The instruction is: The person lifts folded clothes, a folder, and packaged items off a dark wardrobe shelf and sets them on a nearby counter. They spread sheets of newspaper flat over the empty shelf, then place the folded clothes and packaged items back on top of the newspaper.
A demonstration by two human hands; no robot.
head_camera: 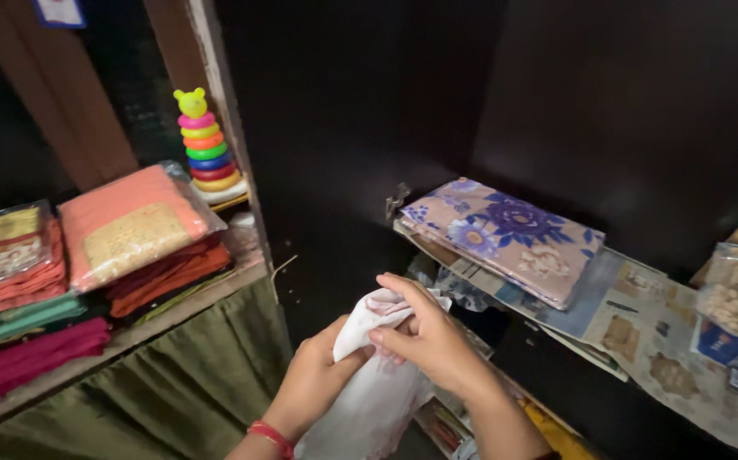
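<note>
The right hand (429,336) is curled over the top of a white cloth (369,383), thumb and fingers pinching a bunched fold, while the left hand (314,379) is closed around the same cloth from the near left, so it hangs low in the middle of the view in front of the dark cupboard. The cloth looks light, soft and limp, likely to sag and slip through a loose grip, so it is best held by a gathered edge or fold. Beyond the hands, a flowered packet (505,234) lies on the newspaper-lined shelf (642,332) to the right; far left, folded fabrics (130,226) and a ring-stacking toy (203,145).
</note>
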